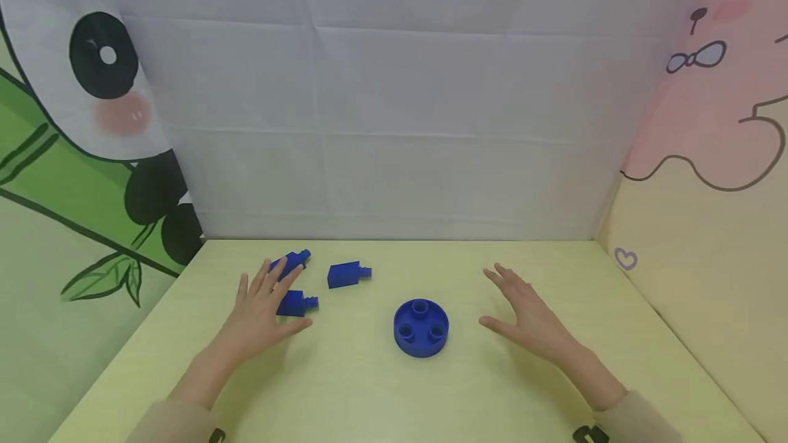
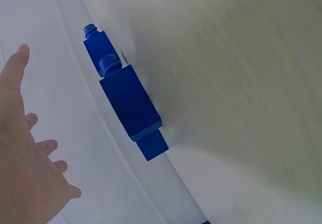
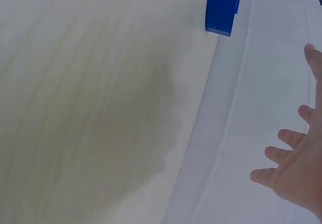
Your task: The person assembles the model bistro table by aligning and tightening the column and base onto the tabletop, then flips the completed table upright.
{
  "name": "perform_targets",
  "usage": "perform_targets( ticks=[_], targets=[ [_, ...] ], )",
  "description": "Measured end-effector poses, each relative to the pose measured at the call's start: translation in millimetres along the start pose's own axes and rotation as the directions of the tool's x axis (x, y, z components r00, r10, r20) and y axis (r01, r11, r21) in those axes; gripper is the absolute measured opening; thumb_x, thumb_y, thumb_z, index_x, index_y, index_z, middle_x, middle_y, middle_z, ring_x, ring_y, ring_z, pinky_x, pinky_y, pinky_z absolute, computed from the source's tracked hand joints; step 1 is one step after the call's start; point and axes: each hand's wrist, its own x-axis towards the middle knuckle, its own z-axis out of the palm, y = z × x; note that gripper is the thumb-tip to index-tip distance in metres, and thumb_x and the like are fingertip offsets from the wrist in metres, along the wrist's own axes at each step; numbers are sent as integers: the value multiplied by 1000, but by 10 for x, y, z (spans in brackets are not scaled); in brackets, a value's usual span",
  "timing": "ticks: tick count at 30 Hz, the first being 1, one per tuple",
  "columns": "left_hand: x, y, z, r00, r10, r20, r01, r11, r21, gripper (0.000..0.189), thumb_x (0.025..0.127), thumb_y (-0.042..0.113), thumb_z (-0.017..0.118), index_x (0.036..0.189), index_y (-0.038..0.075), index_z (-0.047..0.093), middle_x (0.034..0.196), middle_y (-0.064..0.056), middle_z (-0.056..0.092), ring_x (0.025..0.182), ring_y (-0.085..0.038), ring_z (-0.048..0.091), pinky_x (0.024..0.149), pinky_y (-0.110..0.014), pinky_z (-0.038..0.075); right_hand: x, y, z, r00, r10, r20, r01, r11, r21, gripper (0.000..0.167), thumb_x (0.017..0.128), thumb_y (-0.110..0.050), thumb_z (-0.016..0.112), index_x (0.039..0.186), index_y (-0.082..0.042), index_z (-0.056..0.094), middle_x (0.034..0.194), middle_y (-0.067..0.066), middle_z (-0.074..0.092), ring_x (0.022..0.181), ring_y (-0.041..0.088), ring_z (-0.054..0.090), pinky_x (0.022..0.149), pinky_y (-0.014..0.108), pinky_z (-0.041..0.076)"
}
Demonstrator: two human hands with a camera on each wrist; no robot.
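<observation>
My left hand (image 1: pixel 258 316), fingers spread, hovers over the left of the table and holds nothing. It partly covers a blue block with a ridged peg end (image 1: pixel 292 303) and a second such block (image 1: pixel 295 262) farther back. A third blue pegged block (image 1: pixel 346 275) lies to their right, uncovered. In the left wrist view a pegged block (image 2: pixel 130 102) shows large beside the hand. Near the middle lies a round blue base (image 1: pixel 421 348) with three raised round sockets. To its right my right hand (image 1: pixel 532 313) hangs with spread fingers, holding nothing.
The pale yellow table (image 1: pixel 357 395) ends at a white cloth backdrop (image 1: pixel 400 156). Printed cartoon panels stand along both sides, with a green one (image 1: pixel 74 224) on the left and a pink and cream one (image 1: pixel 708 238) on the right.
</observation>
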Motion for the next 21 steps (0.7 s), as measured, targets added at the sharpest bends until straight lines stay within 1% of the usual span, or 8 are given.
perform_targets(
  ticks=[2,5,7,9,12,16,19,21],
  targets=[
    [55,-52,25,1000,23,4,-23,1000,-22,99,74,57,71,151,23,20,156,-17,15,144,-39,2,108,-65,-5,58,-35,83,1000,-1,17,-1,996,88,85,82,-54,65,150,-25,24,156,7,21,142,34,20,109,60,20],
    [138,-140,75,999,53,13,-52,997,-53,101,71,51,77,150,20,22,155,-17,17,142,-41,8,108,-66,2,151,-74,231,999,-8,54,-3,980,201,88,80,-54,68,150,-25,22,156,6,21,142,32,21,108,59,24],
    [179,-194,109,998,64,28,-62,995,-72,101,71,47,79,150,18,24,154,-17,19,141,-43,14,108,-66,8,207,-92,330,996,-19,83,-2,969,247,91,79,-53,70,150,-26,22,156,6,22,142,32,21,108,58,25],
    [212,-247,143,996,60,62,-54,994,-93,100,71,45,80,150,19,24,154,-18,20,139,-44,17,107,-66,13,262,-109,425,991,-35,126,-3,959,284,94,77,-52,72,151,-26,20,156,5,21,142,31,21,109,57,24],
    [243,-324,195,992,45,120,-31,993,-117,100,72,44,79,150,20,22,153,-19,22,137,-46,22,105,-67,18,338,-135,549,977,-62,203,-5,950,313,98,75,-50,74,151,-27,18,157,5,20,142,31,20,110,55,24],
    [260,-432,249,983,35,178,-7,988,-154,100,70,44,80,150,20,24,149,-22,29,134,-48,26,101,-69,22,423,-178,658,949,-87,303,-21,942,334,101,73,-47,77,151,-24,17,155,6,24,140,33,27,109,56,25],
    [268,-507,272,978,33,208,8,981,-193,96,71,42,80,148,15,29,145,-24,36,131,-47,30,102,-67,25,476,-198,705,928,-95,361,-30,945,325,104,71,-46,79,151,-20,19,154,6,28,137,33,32,108,55,28],
    [279,-555,275,975,28,221,24,973,-230,89,72,39,80,144,10,35,142,-24,40,130,-47,34,102,-64,27,506,-201,724,920,-100,380,-24,950,310,104,70,-45,80,150,-16,22,152,8,31,136,33,34,108,53,29]
  ],
)
